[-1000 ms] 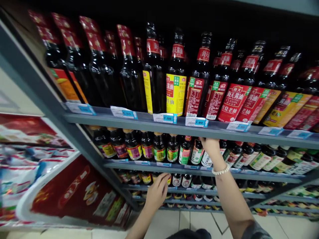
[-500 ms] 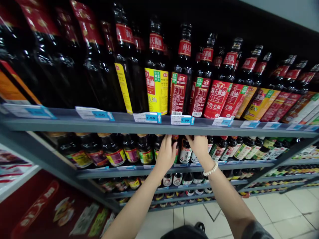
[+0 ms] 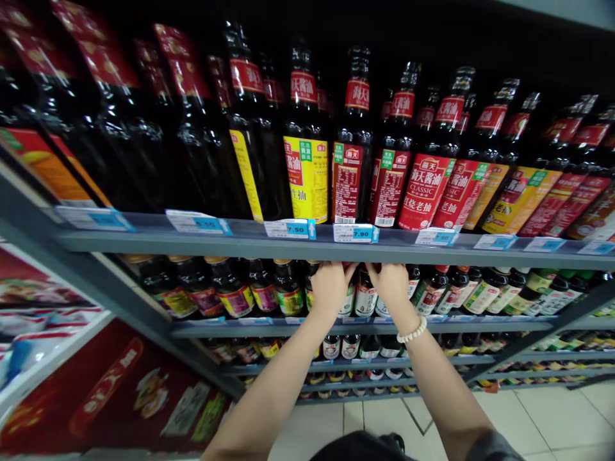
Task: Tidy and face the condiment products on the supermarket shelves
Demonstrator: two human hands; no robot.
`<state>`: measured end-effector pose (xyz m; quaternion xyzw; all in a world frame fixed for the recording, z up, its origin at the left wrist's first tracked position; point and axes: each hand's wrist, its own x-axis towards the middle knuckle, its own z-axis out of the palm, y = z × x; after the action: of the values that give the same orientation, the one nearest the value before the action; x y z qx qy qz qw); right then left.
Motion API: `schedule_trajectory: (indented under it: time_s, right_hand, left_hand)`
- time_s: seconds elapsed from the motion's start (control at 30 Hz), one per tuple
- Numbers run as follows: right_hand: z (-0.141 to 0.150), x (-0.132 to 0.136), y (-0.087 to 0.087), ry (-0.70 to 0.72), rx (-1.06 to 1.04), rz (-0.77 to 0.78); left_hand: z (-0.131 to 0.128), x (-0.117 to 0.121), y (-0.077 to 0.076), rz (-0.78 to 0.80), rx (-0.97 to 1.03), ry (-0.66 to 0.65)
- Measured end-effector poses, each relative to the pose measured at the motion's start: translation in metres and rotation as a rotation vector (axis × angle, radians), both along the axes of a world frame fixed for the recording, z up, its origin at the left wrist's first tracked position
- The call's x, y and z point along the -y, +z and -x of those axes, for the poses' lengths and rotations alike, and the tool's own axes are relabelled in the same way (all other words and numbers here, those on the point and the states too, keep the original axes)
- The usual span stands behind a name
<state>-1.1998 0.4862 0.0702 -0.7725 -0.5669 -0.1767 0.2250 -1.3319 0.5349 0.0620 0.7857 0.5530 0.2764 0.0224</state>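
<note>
Both my hands reach among the bottle tops on the second shelf, just under the upper shelf's front edge. My left hand [image 3: 331, 288] covers the top of a dark bottle with a green and white label [image 3: 346, 304]. Its thumb side points right, while the other fingers are mostly hidden. Close beside it, my right hand [image 3: 391, 285], with a pale bead bracelet [image 3: 412, 329] on the wrist, lies over another dark bottle. Its thumb stretches towards a white-labelled bottle [image 3: 366, 301] between the hands. Whether either hand grips a bottle cannot be seen.
The upper shelf edge [image 3: 230, 246], with price tags [image 3: 355, 234], overhangs my fingers. Tall soy sauce bottles [image 3: 307, 173] line it. Jars with yellow caps [image 3: 228, 288] stand to the left, more bottles [image 3: 432, 291] to the right. Lower shelves hold further bottles above a tiled floor [image 3: 519, 416].
The view has shifted slightly, so the shelves sit further right. My left hand has turned its fingers inward over the bottle top. My right hand stays at nearly the same bottles.
</note>
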Motion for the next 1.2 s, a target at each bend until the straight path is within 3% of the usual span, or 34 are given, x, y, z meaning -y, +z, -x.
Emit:
schedule_trajectory:
  time_s: [0.23, 0.33, 0.47, 0.53, 0.63, 0.73, 0.83, 1.03, 1.2]
  right_hand:
    - [0.015, 0.003, 0.002, -0.094, -0.015, 0.054]
    - [0.014, 0.003, 0.000, -0.098, -0.024, 0.036]
    - [0.011, 0.002, -0.003, -0.121, -0.016, 0.034]
    - [0.010, 0.001, -0.005, -0.128, -0.009, 0.032]
    - [0.012, 0.000, -0.006, -0.130, 0.000, 0.021]
    - [0.015, 0.000, -0.006, -0.145, -0.009, 0.024]
    - [0.017, 0.000, -0.005, -0.164, 0.007, 0.032]
    - [0.020, 0.000, -0.004, -0.191, 0.023, 0.037]
    - [0.021, 0.000, -0.005, -0.197, 0.033, 0.024]
  left_hand:
    - [-0.013, 0.000, -0.006, -0.054, -0.027, 0.117]
    - [-0.005, 0.004, -0.016, -0.105, 0.103, 0.069]
    - [0.041, 0.007, -0.028, -0.201, 0.574, -0.161]
    - [0.072, 0.001, -0.030, -0.298, 0.738, -0.059]
    - [0.113, -0.019, -0.026, -0.383, 0.787, 0.066]
    - [0.133, -0.042, -0.021, -0.284, 0.643, -0.075]
    - [0.135, -0.057, -0.019, -0.174, 0.511, -0.193]
    - [0.139, -0.066, -0.019, 0.008, 0.579, -0.436]
    - [0.143, -0.062, -0.017, 0.098, 0.686, -0.478]
